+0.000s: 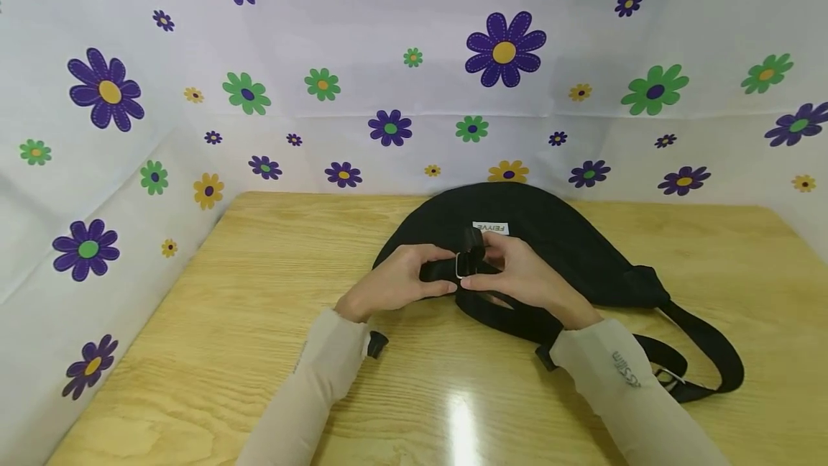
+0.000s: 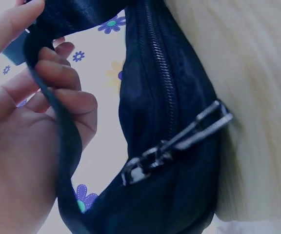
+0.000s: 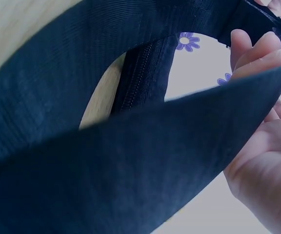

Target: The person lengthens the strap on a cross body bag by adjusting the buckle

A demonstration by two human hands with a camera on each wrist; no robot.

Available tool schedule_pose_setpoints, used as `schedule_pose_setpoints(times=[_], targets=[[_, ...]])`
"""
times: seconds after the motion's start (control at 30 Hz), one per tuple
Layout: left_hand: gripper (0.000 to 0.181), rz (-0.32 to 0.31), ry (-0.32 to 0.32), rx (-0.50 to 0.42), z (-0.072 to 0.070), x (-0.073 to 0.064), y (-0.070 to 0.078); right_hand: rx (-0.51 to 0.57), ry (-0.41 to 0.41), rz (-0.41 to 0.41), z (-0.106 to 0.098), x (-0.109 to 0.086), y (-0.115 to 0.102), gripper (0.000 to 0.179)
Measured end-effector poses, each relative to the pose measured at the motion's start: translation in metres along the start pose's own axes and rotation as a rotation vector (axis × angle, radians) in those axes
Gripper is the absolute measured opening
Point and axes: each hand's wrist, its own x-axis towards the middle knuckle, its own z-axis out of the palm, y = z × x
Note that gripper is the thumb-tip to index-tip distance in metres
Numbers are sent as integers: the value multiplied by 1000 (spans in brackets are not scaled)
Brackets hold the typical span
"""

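Observation:
A black crescent-shaped waist bag with a small white label lies on the wooden table. In front of the label, both hands hold its black strap at a metal ring and a dark buckle piece. My left hand pinches the strap left of the ring. My right hand grips the strap and buckle piece from the right. In the left wrist view, a zipper with a metal pull shows. A wide strap loop crosses the right wrist view, partly covering that hand's fingers.
The strap's far end loops over the table at the right, with a metal adjuster on it. A flower-patterned cloth stands behind and along the left side. Small black wrist devices sit at the sleeve cuffs.

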Motion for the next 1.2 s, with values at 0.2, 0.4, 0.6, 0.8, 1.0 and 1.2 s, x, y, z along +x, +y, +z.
schedule_pose_setpoints(times=[0.2, 0.4, 0.6, 0.8, 1.0, 1.2], targets=[[46, -14, -1, -8, 3, 0, -3, -25, -21, 37, -5, -4, -1, 42], [42, 13, 8, -21, 0, -3, -5, -45, -42, 37, -8, -8, -1, 40], [38, 44, 18, -5, -4, -10, -11, -64, -46, 33, -12, -12, 1, 41], [37, 43, -3, 17, -6, -15, -11, -88, -60, 26, -15, -17, 6, 39], [37, 43, -6, 45, -9, -20, -12, -130, -71, -16, -19, -20, 7, 37], [40, 32, -12, 75, -16, -25, -13, -180, -93, -35, -27, -23, 13, 40]])
